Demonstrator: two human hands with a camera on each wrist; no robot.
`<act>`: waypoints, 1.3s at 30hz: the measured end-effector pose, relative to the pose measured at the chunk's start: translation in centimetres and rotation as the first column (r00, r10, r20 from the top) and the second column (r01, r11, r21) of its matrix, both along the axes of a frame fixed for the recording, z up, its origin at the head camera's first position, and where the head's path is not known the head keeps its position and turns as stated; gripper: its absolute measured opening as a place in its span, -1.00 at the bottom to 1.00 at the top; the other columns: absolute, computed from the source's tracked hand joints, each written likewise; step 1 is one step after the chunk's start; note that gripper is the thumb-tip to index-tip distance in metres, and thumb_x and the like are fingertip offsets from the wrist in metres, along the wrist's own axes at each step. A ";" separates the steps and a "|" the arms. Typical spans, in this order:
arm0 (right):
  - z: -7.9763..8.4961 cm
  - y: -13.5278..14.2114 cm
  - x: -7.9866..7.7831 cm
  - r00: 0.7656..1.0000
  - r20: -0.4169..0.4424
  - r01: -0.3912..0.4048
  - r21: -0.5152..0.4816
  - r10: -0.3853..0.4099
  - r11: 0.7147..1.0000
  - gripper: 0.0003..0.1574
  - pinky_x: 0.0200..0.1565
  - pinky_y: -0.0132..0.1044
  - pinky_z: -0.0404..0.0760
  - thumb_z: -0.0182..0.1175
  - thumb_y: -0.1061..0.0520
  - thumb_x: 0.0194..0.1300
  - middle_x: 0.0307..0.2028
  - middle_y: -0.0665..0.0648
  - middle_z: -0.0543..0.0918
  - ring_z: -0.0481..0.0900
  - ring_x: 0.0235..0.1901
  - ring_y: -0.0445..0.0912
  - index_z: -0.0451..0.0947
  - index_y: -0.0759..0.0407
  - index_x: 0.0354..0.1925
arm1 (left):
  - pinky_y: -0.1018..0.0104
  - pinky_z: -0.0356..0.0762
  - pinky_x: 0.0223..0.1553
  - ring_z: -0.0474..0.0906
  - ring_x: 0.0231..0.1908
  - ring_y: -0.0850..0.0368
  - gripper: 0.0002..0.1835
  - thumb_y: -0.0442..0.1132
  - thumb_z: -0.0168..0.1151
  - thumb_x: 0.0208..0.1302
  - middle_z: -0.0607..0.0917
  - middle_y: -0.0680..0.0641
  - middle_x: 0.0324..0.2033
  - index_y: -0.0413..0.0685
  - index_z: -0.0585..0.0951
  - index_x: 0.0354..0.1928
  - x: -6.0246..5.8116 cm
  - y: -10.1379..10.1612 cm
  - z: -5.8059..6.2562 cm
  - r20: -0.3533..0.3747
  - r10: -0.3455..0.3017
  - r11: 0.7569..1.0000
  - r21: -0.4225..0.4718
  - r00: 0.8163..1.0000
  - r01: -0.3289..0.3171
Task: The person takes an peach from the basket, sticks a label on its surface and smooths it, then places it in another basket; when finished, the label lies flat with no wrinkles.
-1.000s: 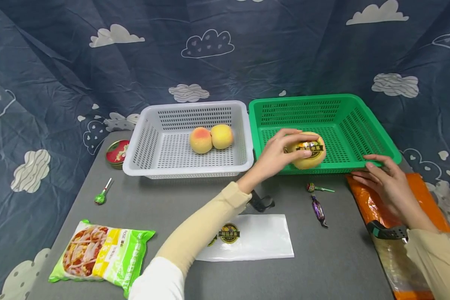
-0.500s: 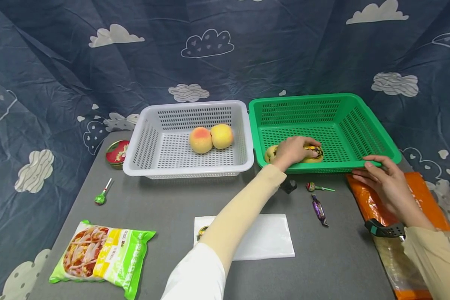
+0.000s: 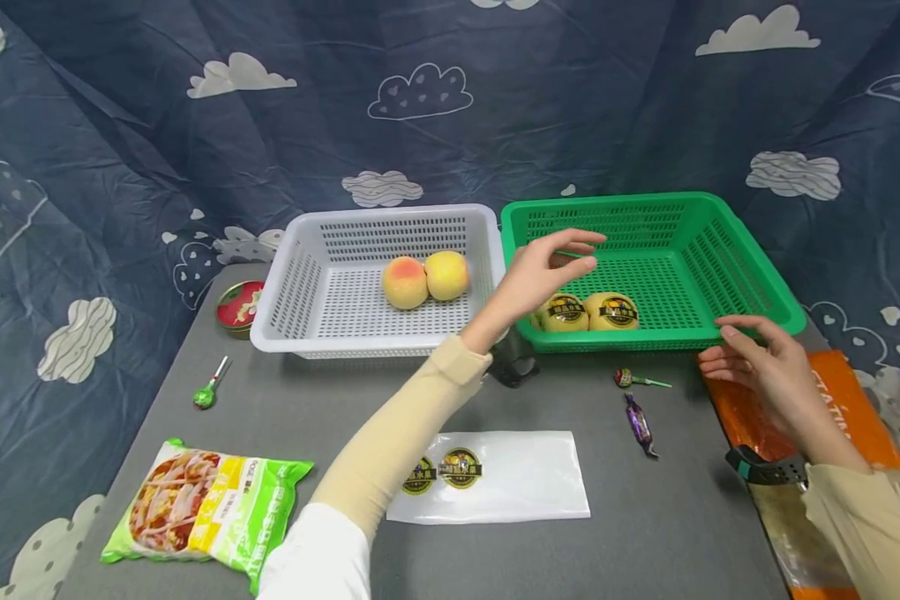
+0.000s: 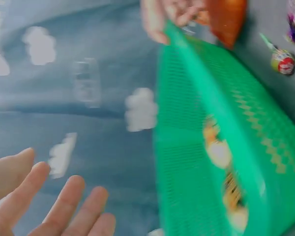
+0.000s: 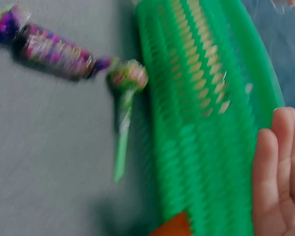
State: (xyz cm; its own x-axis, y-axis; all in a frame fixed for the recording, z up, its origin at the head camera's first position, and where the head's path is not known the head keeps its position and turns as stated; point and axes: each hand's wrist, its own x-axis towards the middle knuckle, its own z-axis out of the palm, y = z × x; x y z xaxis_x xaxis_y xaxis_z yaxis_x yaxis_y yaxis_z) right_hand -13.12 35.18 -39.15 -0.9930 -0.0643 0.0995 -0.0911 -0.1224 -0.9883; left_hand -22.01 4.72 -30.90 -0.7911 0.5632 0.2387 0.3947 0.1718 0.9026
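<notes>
Two yellow peaches with black-and-gold labels [image 3: 612, 312] lie in the front left of the green basket [image 3: 690, 337]. My left hand [image 3: 547, 267] hovers above them over the basket's left side, its thumb and fingers apart and holding nothing. In the left wrist view its fingers [image 4: 64, 209] are spread in front of the backdrop. My right hand [image 3: 768, 367] is at the basket's front right corner, fingertips right at the rim; the right wrist view has its fingers [image 5: 284, 167] fairly straight alongside the green wall.
A white basket [image 3: 360, 343] holds two unlabelled peaches [image 3: 426, 279]. On the grey table lie a label sheet [image 3: 525, 475], lollipops [image 3: 204, 397], a purple-wrapped candy [image 3: 639, 423], a green food bag [image 3: 202, 508], a red tin [image 3: 240, 305] and an orange bag [image 3: 855, 408].
My left hand lowered a labelled peach into the green basket, let go of it, and rose up and left. My right hand stayed near the corner, easing slightly off the rim.
</notes>
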 end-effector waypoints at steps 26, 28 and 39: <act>8.1 -22.4 -14.1 0.959 -0.083 -0.226 0.342 0.269 0.912 -0.40 -0.01 -0.07 0.42 0.15 -0.01 0.22 0.12 0.19 0.36 0.40 0.03 0.02 0.25 0.11 0.18 | 0.01 0.41 -0.04 0.45 -0.06 -0.30 -0.43 -0.17 -0.01 0.34 0.47 -0.47 -0.07 0.10 0.11 0.35 7.7 -21.4 -8.5 0.411 0.320 0.912 0.112 0.854 -0.395; 7.5 -24.0 -15.2 0.963 -0.035 -0.241 0.332 0.267 0.912 -0.40 0.05 -0.04 0.36 0.15 0.02 0.22 0.14 0.19 0.33 0.36 0.07 0.00 0.23 0.10 0.19 | -0.01 0.41 -0.05 0.46 -0.08 -0.30 -0.43 -0.17 -0.03 0.35 0.46 -0.48 -0.07 0.08 0.08 0.36 7.5 -21.7 -8.9 0.410 0.339 0.903 0.111 0.847 -0.415; 3.8 -29.5 -18.2 0.941 0.281 -0.292 0.392 0.189 0.872 -0.34 0.22 -0.04 0.06 0.10 0.16 0.24 0.32 0.14 0.05 -0.01 0.29 -0.01 0.17 0.02 0.28 | 0.01 0.45 -0.10 0.49 -0.08 -0.24 -0.45 -0.08 -0.02 0.33 0.53 -0.36 -0.09 0.14 0.14 0.33 6.8 -21.9 -10.6 0.336 0.417 0.885 0.061 0.845 -0.461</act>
